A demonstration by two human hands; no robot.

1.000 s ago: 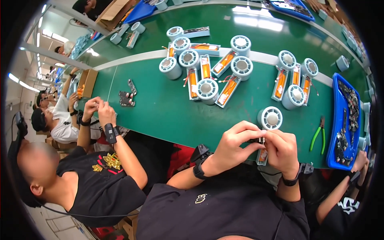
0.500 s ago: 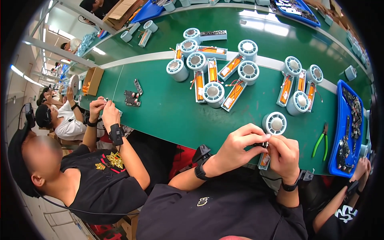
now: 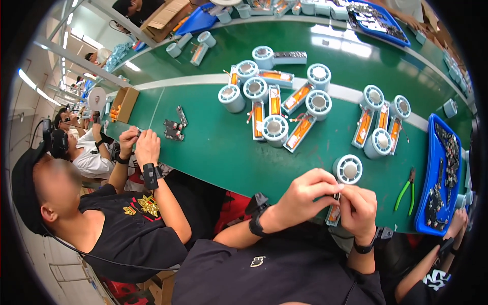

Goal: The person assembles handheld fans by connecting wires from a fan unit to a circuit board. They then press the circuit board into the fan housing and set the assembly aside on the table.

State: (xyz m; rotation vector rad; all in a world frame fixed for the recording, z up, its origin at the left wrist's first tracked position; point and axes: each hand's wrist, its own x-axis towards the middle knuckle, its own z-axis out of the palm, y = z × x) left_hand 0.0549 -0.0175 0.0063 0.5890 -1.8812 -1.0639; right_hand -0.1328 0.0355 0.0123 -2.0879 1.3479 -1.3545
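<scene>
My left hand (image 3: 311,195) and my right hand (image 3: 360,212) meet at the fingertips in front of me, both closed in a pinch. Between them is a small dark part (image 3: 337,195), mostly covered by the fingers, so its kind is unclear. Just beneath lies the handle (image 3: 333,215) of a light-blue device, orange showing in its open channel. The device's round, vented head (image 3: 348,169) with a silver disc in its middle rests on the green table, beyond my fingertips.
Similar light-blue devices (image 3: 275,130) with orange batteries and loose wires stand farther off. Green-handled cutters (image 3: 405,191) and a blue tray (image 3: 423,206) of dark circuit boards lie to the right. At left a co-worker's hands (image 3: 147,147) are near some boards (image 3: 174,129).
The view has shifted slightly, so the table's things sit lower in it. My hands stay pinched together over the handle, and the dark part between them shows less.
</scene>
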